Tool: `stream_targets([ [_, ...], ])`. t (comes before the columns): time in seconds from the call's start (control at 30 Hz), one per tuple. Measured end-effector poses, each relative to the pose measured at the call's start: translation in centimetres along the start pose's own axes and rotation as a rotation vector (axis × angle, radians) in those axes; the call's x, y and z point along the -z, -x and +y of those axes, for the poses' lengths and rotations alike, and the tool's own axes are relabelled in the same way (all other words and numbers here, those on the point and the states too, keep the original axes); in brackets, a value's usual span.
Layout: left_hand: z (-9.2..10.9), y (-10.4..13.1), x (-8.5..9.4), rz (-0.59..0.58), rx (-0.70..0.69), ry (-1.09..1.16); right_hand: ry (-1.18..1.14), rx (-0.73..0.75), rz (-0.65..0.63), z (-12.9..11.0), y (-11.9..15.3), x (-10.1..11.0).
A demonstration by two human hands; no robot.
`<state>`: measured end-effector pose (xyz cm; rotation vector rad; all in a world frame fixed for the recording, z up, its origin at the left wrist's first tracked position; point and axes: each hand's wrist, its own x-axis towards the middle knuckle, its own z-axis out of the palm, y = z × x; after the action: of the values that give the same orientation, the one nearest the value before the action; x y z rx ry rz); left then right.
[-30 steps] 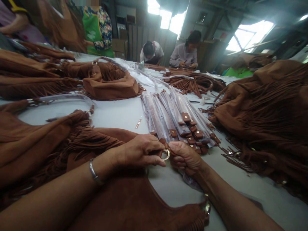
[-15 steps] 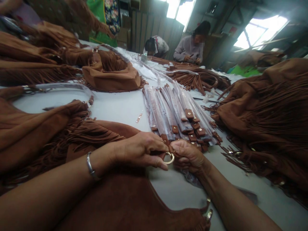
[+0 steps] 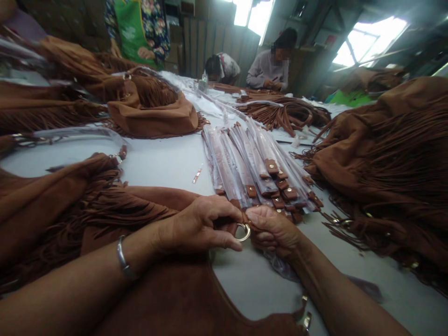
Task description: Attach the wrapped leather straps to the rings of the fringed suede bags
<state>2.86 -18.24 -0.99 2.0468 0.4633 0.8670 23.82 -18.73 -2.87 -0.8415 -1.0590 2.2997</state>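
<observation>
A gold-coloured metal ring [image 3: 248, 233] sits between my two hands. My left hand [image 3: 203, 224] is closed around the ring's left side, with its fingers above and the thumb stretched below. Closed just to the right, my right hand [image 3: 271, 229] pinches the brown end of a strap at the ring; most of that strap is hidden in the fist. Clear plastic wrap [image 3: 280, 265] hangs under the right hand. Beneath my left forearm lies a brown suede bag [image 3: 157, 298], its curved opening edge facing right and metal fittings [image 3: 306, 319] at its corner.
Beyond my hands lies a pile of plastic-wrapped straps [image 3: 241, 163] with brown snapped ends. Fringed brown bags lie at left [image 3: 150, 114] and right [image 3: 385, 154] on the white table [image 3: 161, 158]. Co-workers, one in a green apron [image 3: 129, 32], are across the table.
My view has shifted slightly, while both hands keep nearly the same hold at the ring. The person in the green apron now stands more upright, with arms drawn back from the bags.
</observation>
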Motion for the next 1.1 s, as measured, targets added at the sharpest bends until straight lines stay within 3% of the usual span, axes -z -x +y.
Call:
stream_targets([
  [0.13, 0.2, 0.1, 0.0, -0.056, 0.088, 0.104, 0.008, -0.044, -0.059, 0.0, -0.2, 0.4],
  [0.3, 0.0, 0.3, -0.1, -0.048, 0.082, 0.062, 0.057, -0.012, -0.016, 0.1, 0.3, -0.1],
  [0.5, 0.5, 0.1, 0.3, -0.055, 0.038, -0.207, 0.190, 0.066, 0.189, -0.4, 1.4, -1.2],
  [0.67, 0.9, -0.1, 0.1, -0.133, -0.034, -0.432, 0.216, 0.014, 0.193, -1.0, 1.5, -1.2],
  [0.9, 0.8, 0.2, -0.3, -0.131, -0.033, -0.616, 0.327, 0.091, 0.191, -1.3, 2.1, -1.6],
  [1.1, 0.7, -0.1, -0.5, -0.167, -0.101, -0.876, 0.178, 0.097, 0.170, -0.9, 1.6, -1.4],
])
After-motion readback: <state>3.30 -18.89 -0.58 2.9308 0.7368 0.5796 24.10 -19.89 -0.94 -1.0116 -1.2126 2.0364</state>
